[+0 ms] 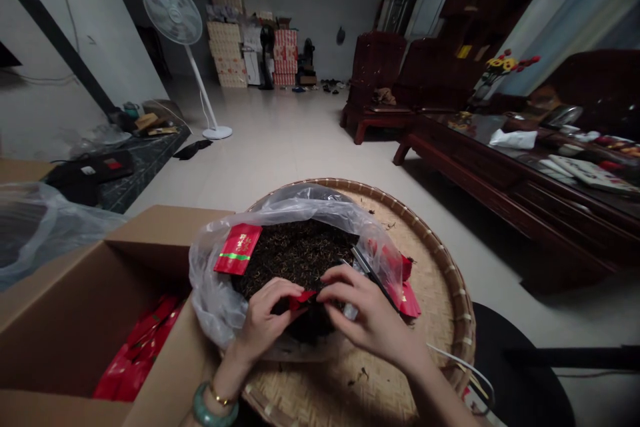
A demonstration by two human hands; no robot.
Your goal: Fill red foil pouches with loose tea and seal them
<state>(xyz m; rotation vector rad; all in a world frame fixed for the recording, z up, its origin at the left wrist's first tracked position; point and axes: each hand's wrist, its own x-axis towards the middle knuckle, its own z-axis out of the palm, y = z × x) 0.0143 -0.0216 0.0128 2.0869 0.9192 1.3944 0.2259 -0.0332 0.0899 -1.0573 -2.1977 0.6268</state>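
My left hand (265,320) and my right hand (367,313) meet over a clear plastic bag (220,293) of dark loose tea leaves (295,253). Both pinch a small red packet (301,298) between their fingertips, held just above the leaves. My right hand also seems to hold a dark thin tool (367,270) against its fingers. Another red packet with a green band (237,249) leans on the bag's left rim. More red packets (407,297) lie under the bag at the right. The bag rests on a round woven bamboo tray (440,267).
An open cardboard box (75,320) at my left holds several red packets (137,353). A dark wooden coffee table (525,180) stands at the right, a standing fan (173,13) and stacked boxes (250,40) are far back. A dark stool (520,373) sits right of the tray.
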